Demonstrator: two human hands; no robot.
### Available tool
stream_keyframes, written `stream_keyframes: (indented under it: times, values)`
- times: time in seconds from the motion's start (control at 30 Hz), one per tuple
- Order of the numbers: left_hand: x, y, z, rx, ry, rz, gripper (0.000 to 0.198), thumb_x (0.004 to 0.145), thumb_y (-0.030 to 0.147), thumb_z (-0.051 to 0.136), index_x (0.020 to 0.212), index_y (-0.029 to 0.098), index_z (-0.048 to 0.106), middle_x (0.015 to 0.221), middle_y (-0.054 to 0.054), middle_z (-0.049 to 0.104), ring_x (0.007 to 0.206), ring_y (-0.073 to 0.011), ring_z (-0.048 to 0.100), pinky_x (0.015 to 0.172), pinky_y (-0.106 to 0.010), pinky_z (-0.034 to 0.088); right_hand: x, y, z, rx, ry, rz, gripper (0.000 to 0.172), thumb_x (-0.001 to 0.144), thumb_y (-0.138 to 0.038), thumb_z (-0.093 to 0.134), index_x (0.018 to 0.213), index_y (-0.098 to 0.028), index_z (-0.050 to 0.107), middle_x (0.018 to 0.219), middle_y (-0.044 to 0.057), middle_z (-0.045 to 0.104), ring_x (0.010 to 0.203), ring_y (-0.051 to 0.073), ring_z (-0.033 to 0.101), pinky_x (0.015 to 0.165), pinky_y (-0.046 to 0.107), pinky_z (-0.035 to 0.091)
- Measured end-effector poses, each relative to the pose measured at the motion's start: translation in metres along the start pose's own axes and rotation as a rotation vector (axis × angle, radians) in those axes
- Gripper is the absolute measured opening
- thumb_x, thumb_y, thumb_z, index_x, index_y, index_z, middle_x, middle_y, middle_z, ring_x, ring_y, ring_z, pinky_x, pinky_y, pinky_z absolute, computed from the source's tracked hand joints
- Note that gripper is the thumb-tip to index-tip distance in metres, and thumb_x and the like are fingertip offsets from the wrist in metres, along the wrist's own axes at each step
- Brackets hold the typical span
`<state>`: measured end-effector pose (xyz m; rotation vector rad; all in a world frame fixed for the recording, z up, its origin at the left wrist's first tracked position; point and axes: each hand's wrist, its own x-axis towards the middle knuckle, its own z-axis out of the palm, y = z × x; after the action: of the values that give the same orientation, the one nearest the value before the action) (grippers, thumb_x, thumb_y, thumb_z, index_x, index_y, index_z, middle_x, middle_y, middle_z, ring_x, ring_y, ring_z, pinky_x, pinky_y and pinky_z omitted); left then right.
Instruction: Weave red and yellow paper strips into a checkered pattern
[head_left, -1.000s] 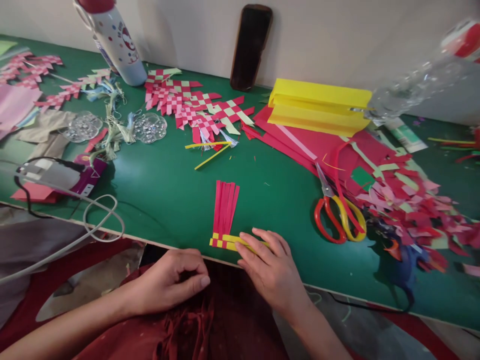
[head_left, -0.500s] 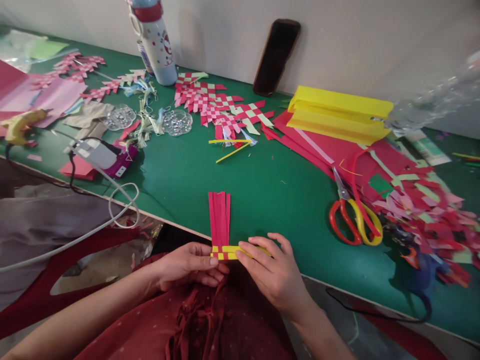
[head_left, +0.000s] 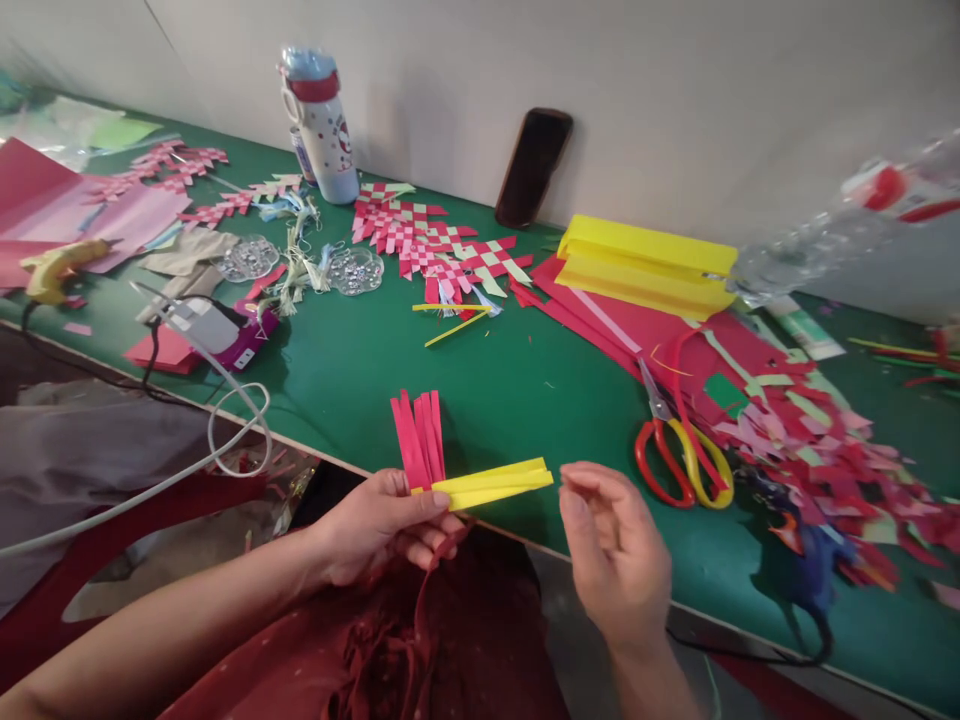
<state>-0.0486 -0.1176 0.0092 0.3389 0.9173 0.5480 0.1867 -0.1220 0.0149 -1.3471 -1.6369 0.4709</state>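
My left hand (head_left: 382, 525) pinches woven paper strips at their crossing, thumb on top and fingers beneath. Red paper strips (head_left: 420, 440) fan up and away from the grip, and yellow paper strips (head_left: 499, 483) stretch out to the right. The thumb hides most of the weave. My right hand (head_left: 619, 540) is off to the right, apart from the yellow ends; its fingers are loosely curved and nothing shows in them. Two loose thin yellow strips (head_left: 454, 328) lie farther back on the green table (head_left: 510, 390).
Scissors (head_left: 679, 450) lie right of my right hand, beside a heap of paper scraps (head_left: 817, 430) and a blue glue gun (head_left: 814, 560). Behind are folded yellow paper (head_left: 645, 265), a phone (head_left: 534, 165), finished woven pieces (head_left: 427, 235) and a bottle (head_left: 326, 140). A white cable (head_left: 150, 505) hangs at left.
My right hand has let go of the yellow strips and moved right. The yellow strips now tilt upward at their right end. The camera view has shifted slightly.
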Motion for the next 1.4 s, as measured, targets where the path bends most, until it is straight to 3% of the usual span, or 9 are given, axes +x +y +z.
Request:
stream_keyframes:
  times: [0.1,0.2,0.33,0.83,1.4]
  values:
    - [0.006,0.015,0.009,0.013,-0.013,0.063,0.041,0.068,0.044,0.085,0.078,0.007,0.072,0.07,-0.009,0.072,0.056,-0.0095,0.066,0.05,-0.014,0.052,0.007,-0.007,0.009,0.268,-0.131,0.306,0.016,0.089,-0.036,0.061,0.088,-0.02,0.064,0.074,0.002,0.066,0.06,0.014,0.061,0.055,0.025,0.051]
    - [0.013,0.026,0.017,0.032,-0.025,0.097,0.04,0.067,0.043,0.086,0.079,0.008,0.072,0.072,-0.008,0.073,0.056,-0.0102,0.066,0.051,-0.016,0.053,0.015,-0.017,0.025,0.455,-0.248,0.417,0.025,0.084,-0.044,0.064,0.081,-0.019,0.064,0.067,0.001,0.064,0.055,0.013,0.057,0.051,0.025,0.049]
    - [0.022,0.035,0.02,0.069,-0.033,0.123,0.044,0.064,0.046,0.087,0.081,0.009,0.073,0.078,-0.009,0.074,0.06,-0.0119,0.069,0.055,-0.019,0.056,0.026,-0.022,0.041,0.496,-0.235,0.511,0.027,0.083,-0.045,0.065,0.077,-0.019,0.065,0.063,0.0,0.064,0.054,0.013,0.056,0.052,0.026,0.047]
    - [0.038,0.039,0.015,0.076,-0.019,0.144,0.044,0.066,0.049,0.085,0.08,0.009,0.071,0.075,-0.007,0.074,0.059,-0.0104,0.068,0.055,-0.018,0.055,0.031,-0.009,0.049,0.405,-0.166,0.703,0.035,0.078,-0.05,0.068,0.069,-0.017,0.062,0.059,0.001,0.062,0.049,0.011,0.051,0.048,0.024,0.044]
    - [0.043,0.041,0.015,0.054,-0.058,0.119,0.039,0.065,0.041,0.087,0.083,0.01,0.072,0.075,-0.006,0.073,0.059,-0.0105,0.068,0.053,-0.017,0.055,0.035,-0.013,0.048,0.388,-0.175,0.634,0.032,0.079,-0.047,0.067,0.069,-0.017,0.062,0.056,0.0,0.06,0.05,0.012,0.051,0.049,0.025,0.044]
